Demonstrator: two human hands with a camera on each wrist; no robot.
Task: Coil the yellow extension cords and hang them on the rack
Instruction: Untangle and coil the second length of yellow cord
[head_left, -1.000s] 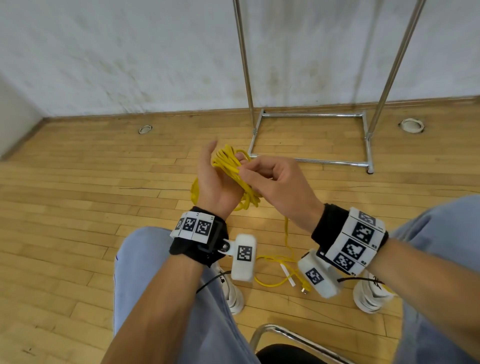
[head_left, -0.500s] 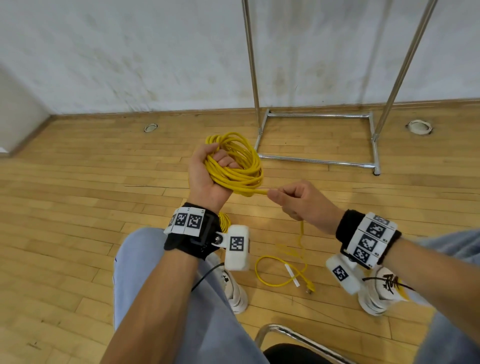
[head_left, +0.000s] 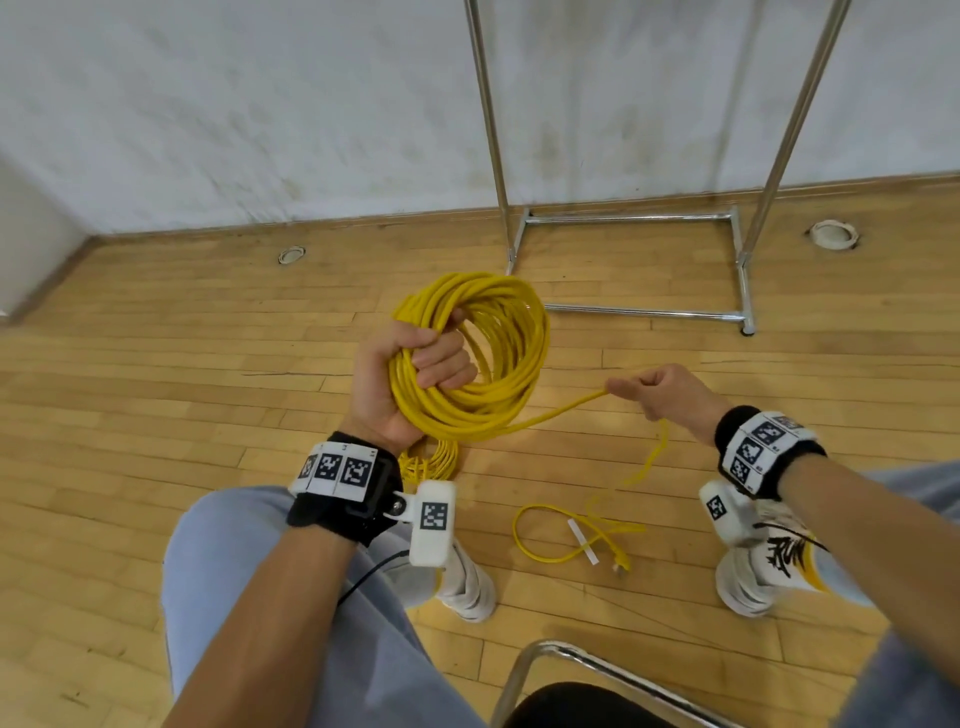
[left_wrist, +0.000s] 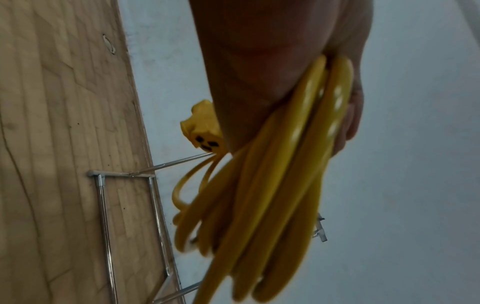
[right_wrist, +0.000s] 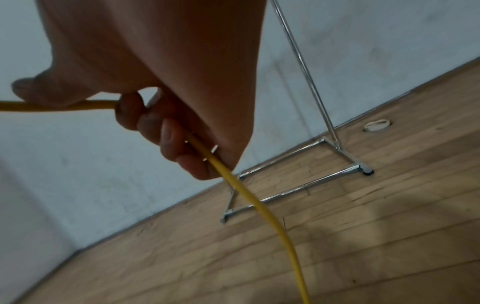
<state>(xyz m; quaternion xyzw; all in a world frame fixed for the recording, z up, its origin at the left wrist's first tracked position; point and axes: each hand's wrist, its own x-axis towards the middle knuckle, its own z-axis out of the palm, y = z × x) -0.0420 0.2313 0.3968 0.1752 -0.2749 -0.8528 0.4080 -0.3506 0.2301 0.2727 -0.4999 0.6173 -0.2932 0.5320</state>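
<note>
Your right hand (head_left: 662, 397) had swung out to the right, away from the coil (head_left: 470, 358), drawing the yellow cord's free run (head_left: 558, 413) taut.

Your left hand (head_left: 402, 382) gripped the coil, fingers curled through its loops, above the wooden floor (head_left: 156, 395) before the rack (head_left: 631, 312); the right pinched the run. A short tail with its plug (head_left: 621, 564) lay between your shoes, so coiling looked nearly done, hanging not.

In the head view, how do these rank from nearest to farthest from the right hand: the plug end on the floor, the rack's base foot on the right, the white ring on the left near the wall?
From the right hand:
1. rack's base foot, just beyond it.
2. plug end, on the floor below it, only slightly farther.
3. white ring, far left by the wall.
</note>
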